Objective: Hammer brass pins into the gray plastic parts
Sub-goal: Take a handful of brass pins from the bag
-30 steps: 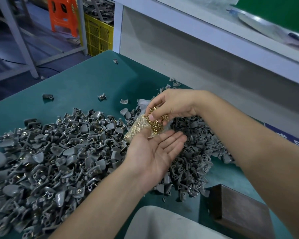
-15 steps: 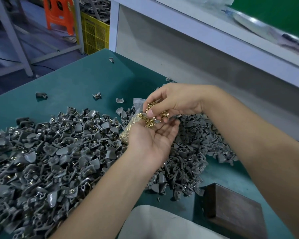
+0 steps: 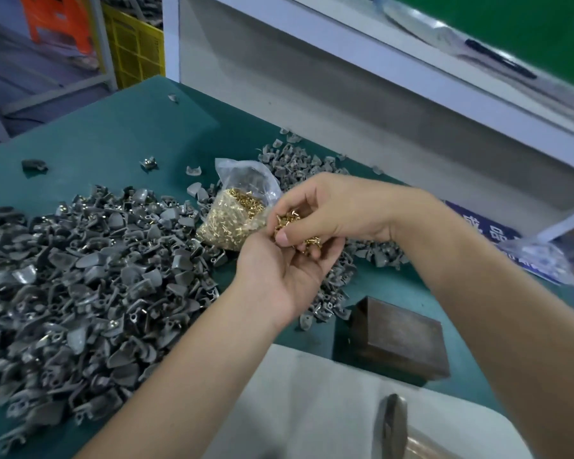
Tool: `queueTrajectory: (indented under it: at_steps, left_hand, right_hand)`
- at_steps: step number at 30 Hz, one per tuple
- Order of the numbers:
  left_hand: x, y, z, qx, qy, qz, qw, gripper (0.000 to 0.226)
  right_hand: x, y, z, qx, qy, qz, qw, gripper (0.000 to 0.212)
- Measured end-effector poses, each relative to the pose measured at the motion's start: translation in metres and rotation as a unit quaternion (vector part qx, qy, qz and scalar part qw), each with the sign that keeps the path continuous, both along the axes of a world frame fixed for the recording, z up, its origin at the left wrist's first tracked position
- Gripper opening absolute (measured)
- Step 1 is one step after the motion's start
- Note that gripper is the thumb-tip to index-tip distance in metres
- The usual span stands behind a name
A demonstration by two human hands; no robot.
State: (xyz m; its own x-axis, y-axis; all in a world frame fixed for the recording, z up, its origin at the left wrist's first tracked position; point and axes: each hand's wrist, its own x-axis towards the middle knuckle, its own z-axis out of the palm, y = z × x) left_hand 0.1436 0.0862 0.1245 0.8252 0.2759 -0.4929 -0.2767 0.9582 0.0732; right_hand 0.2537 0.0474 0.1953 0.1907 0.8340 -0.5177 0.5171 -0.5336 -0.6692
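Right hand (image 3: pixel 325 213) pinches a cluster of brass pins (image 3: pixel 290 220) over the cupped, relaxed left hand (image 3: pixel 285 273), mid-frame beside the open pin bag (image 3: pixel 236 210). Best to drop them low into the palm, so none scatter among the gray plastic parts (image 3: pixel 80 276) on the worktop (image 3: pixel 113 134).

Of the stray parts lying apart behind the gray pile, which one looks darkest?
The dark stray part farthest left on the green table; the others nearby are lighter gray.
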Motion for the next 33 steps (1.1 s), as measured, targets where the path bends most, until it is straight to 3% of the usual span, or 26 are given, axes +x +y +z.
queueTrajectory:
  at_steps: [4,11,17,23,33]
  left_hand:
    - [-0.024,-0.035,-0.012,0.029,0.029,-0.028,0.999,0.041]
    - [-0.081,-0.095,-0.051,-0.014,0.054,-0.065,0.996,0.032]
    - [-0.107,-0.127,-0.069,-0.002,0.110,0.000,0.994,0.038]
    - [-0.106,-0.128,-0.072,0.007,0.111,0.030,0.993,0.033]
    - [-0.102,-0.130,-0.082,0.056,0.136,0.037,0.988,0.034]
  right_hand:
    - [-0.033,-0.050,-0.017,0.039,-0.020,-0.031,0.999,0.015]
    - [-0.101,-0.126,-0.068,0.135,-0.055,-0.057,0.988,0.022]
    - [-0.136,-0.157,-0.110,0.190,-0.047,-0.097,0.976,0.022]
    - [-0.163,-0.159,-0.143,0.318,-0.082,-0.180,0.927,0.024]
    - [-0.179,-0.161,-0.172,0.400,-0.001,-0.336,0.853,0.016]
